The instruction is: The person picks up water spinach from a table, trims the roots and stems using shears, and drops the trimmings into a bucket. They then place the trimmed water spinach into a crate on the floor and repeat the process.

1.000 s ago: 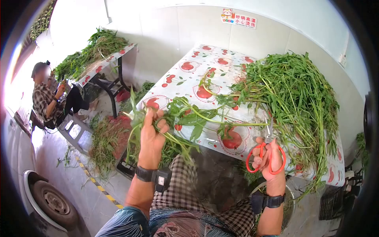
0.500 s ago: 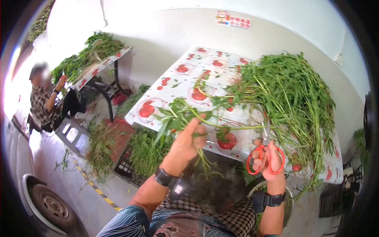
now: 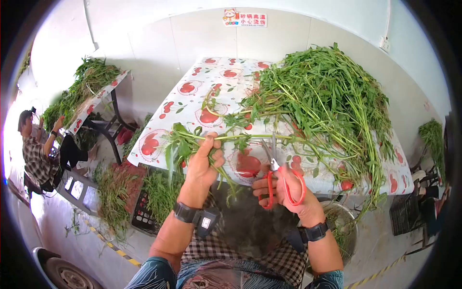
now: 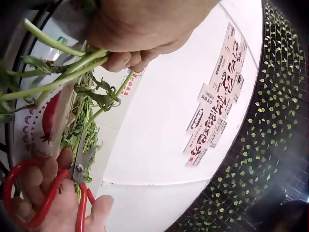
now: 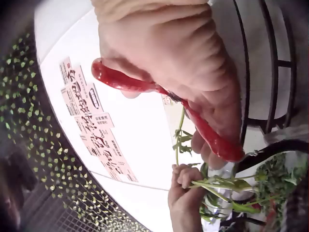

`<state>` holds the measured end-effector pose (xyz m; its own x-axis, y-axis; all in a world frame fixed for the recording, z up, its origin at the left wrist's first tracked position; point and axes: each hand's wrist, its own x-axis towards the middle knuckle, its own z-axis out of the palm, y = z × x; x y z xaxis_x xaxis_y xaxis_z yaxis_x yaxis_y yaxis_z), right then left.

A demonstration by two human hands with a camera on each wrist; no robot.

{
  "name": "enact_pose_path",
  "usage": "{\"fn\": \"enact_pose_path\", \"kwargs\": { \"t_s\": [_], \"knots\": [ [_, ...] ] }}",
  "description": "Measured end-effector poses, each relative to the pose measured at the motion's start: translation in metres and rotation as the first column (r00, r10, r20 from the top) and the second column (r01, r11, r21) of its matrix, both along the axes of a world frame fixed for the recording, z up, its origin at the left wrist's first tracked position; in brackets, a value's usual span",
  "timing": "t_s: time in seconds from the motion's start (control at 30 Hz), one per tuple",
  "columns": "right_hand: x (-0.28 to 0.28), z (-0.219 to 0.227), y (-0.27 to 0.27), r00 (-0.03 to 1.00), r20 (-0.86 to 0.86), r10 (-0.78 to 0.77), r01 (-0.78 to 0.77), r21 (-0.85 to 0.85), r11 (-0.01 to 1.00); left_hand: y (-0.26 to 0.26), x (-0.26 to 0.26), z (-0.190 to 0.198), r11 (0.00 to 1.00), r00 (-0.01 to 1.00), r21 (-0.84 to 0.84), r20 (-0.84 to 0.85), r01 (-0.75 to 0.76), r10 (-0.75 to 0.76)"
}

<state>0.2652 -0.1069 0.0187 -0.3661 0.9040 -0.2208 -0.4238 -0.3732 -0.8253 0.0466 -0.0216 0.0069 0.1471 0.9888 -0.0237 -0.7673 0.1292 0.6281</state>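
My left hand grips a small bunch of leafy green stems over the table's front edge, with cut ends hanging below the fist. From that hand one long stem stretches right toward the heap. My right hand holds red-handled scissors, fingers and thumb through the loops. The blades stand apart, tips right at the long stem. In the left wrist view the parted scissors point up toward the stems. The right wrist view shows the palm over the red handles.
A big heap of leafy greens covers the table's right side. The patterned tablecloth bears a loose stem. Below stand a black crate of greens and a metal basin. A seated person works at another table, left.
My left hand dropped away from the bunch's upper leaves, moved right and now grips the stems. The scissors moved left along the long stem. The head view turned right.
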Motion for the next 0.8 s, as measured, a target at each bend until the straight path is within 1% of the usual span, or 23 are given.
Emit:
{"fn": "enact_pose_path", "kwargs": {
  "t_s": [0.1,0.17,0.2,0.3,0.4,0.5,0.53,0.63,0.67,0.7,0.77,0.8],
  "knots": [
    [-0.006,-0.006,0.009,0.993,0.115,0.014,-0.02,0.047,0.999,-0.005,0.0,0.005,1.0,0.999,-0.001,-0.044,-0.004,0.004],
    [-0.011,0.005,0.012,0.994,0.098,0.05,-0.058,0.08,0.995,-0.006,-0.003,0.002,1.0,0.999,0.004,-0.049,-0.01,0.011],
    [-0.014,0.009,0.013,0.993,0.091,0.069,-0.078,0.094,0.992,-0.006,-0.004,0.0,0.999,0.998,0.033,-0.065,0.001,0.001],
    [-0.02,0.008,0.017,0.993,0.121,-0.004,-0.011,0.121,0.993,-0.011,-0.005,0.001,1.0,0.998,0.011,-0.056,0.008,-0.007],
    [-0.019,0.002,0.02,0.992,0.125,0.006,-0.024,0.142,0.99,-0.015,-0.007,0.004,0.999,0.993,0.027,-0.116,0.02,-0.017],
    [-0.02,-0.004,0.019,0.989,0.139,-0.057,0.034,0.16,0.987,-0.019,-0.008,0.015,0.995,0.967,0.022,-0.237,-0.093,0.096],
    [-0.02,-0.004,0.019,0.99,0.134,-0.052,0.03,0.162,0.986,-0.02,-0.01,0.018,0.992,0.959,0.024,-0.254,-0.126,0.128],
    [-0.018,-0.002,0.016,0.991,0.131,-0.03,0.007,0.176,0.984,-0.01,-0.021,0.012,0.98,0.944,0.109,-0.27,-0.164,0.188],
    [-0.018,0.001,0.013,0.99,0.14,-0.019,-0.008,0.186,0.982,-0.007,-0.023,0.011,0.982,0.949,0.099,-0.259,-0.159,0.179],
    [-0.017,0.003,0.01,0.989,0.149,-0.014,-0.015,0.196,0.98,-0.007,-0.019,0.016,0.966,0.926,0.097,-0.277,-0.239,0.257],
    [-0.015,0.001,0.011,0.99,0.141,-0.03,0.002,0.192,0.981,-0.004,-0.022,0.018,0.954,0.944,0.074,-0.145,-0.289,0.297],
    [-0.014,-0.001,0.011,0.99,0.134,-0.034,0.007,0.192,0.981,-0.001,-0.026,0.02,0.951,0.946,0.095,-0.114,-0.295,0.305]
  ]
}}
